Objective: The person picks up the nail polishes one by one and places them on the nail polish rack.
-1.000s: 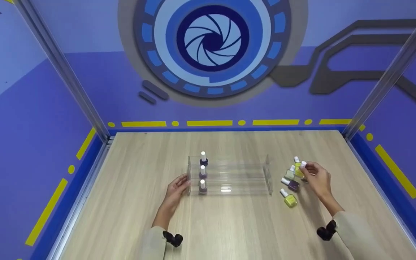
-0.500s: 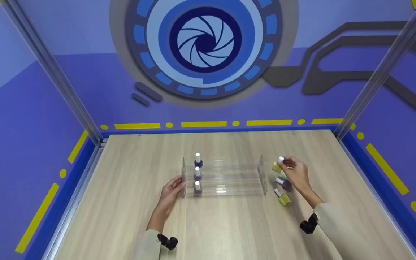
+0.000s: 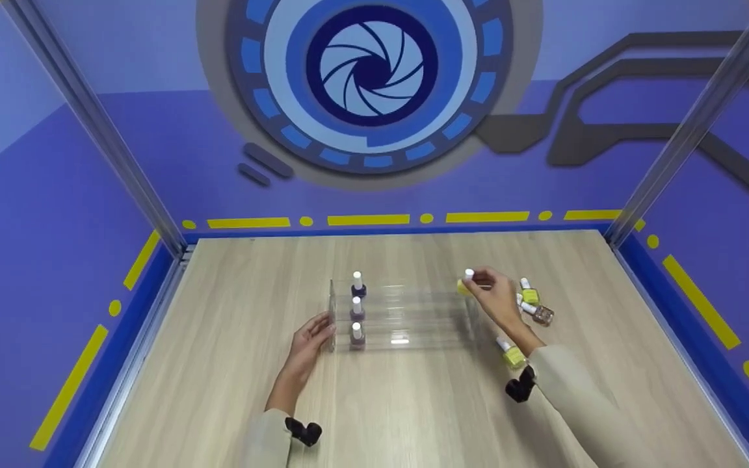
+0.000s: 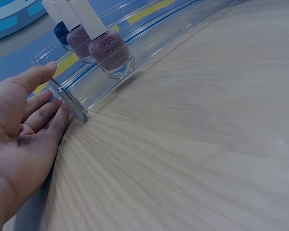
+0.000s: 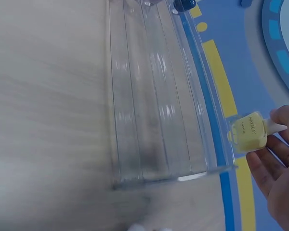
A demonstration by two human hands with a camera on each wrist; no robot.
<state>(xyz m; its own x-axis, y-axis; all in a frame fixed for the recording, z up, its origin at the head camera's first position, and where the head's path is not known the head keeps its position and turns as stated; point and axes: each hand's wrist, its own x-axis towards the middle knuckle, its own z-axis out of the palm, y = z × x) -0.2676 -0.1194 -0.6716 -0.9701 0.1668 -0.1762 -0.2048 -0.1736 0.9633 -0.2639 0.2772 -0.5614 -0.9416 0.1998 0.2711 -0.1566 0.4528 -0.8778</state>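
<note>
A clear acrylic tiered rack stands on the table. Three nail polish bottles sit at its left end, one per tier: a dark blue bottle at the back and mauve bottles in front. My left hand touches the rack's left end panel, thumb at its edge and fingertips against its outer side. My right hand pinches a yellow nail polish bottle by its white cap. That bottle is upright at the back tier's right end, overlapping the rack there in the right wrist view.
Right of the rack lie more nail polish bottles: a yellow bottle at the back, a brownish glittery bottle, and another yellow bottle nearer the front. My right forearm partly covers this group. A patterned blue wall bounds the table behind.
My right hand has carried the yellow bottle left from the loose group to the rack's back right end. The left hand stays at the rack's left end.
</note>
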